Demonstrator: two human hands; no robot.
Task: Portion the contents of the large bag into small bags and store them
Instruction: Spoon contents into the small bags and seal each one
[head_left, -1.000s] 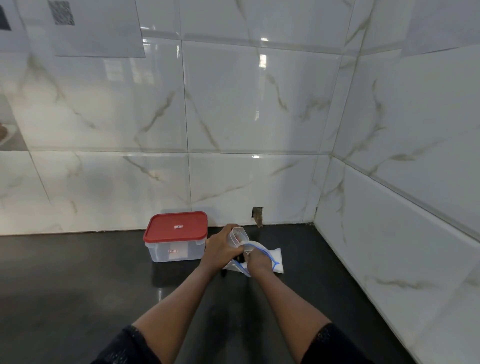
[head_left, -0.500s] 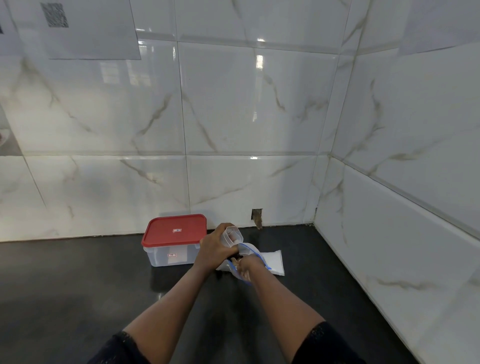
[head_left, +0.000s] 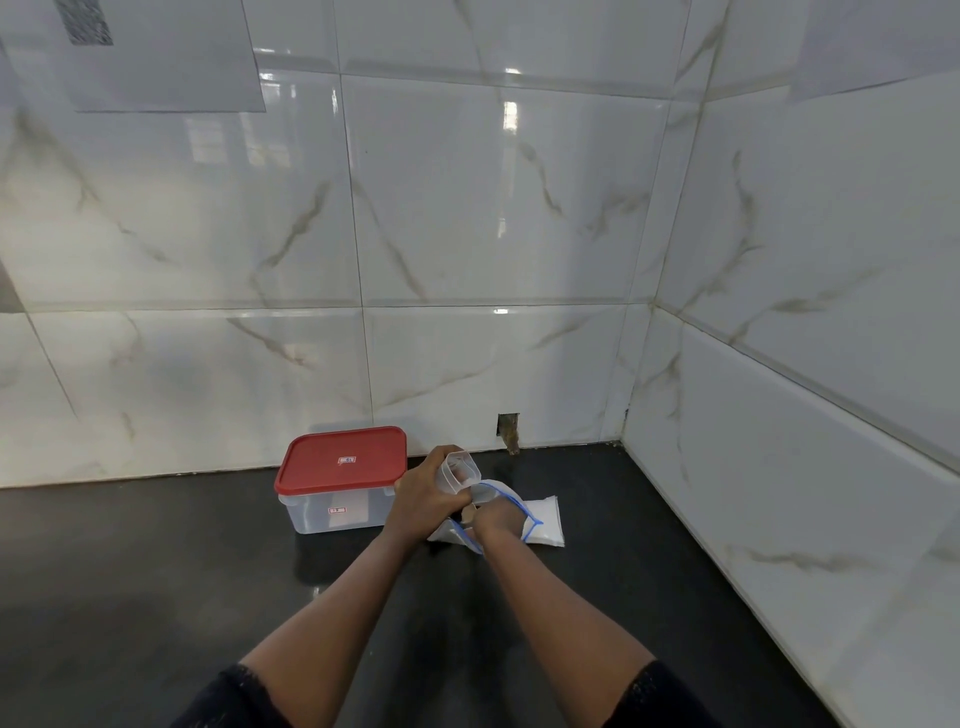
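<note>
Bags of clear plastic sit at the middle of the dark desk, both forearms reaching out to them from black sleeves at the bottom of the view. The right hand is curled closed on the blue-edged mouth of the large bag, which lies flat on the desk with white contents showing toward its right end. Just left and a little higher, the left hand is wrapped tight around a small bag, holding it upright with its open mouth facing up, right above the large bag's opening. Whether anything is in the small bag cannot be told. Beyond the left hand, close beside it, stands a clear plastic container with a red lid shut on top. Behind everything rise glossy marble-patterned wall tiles, meeting at a corner on the right.
</note>
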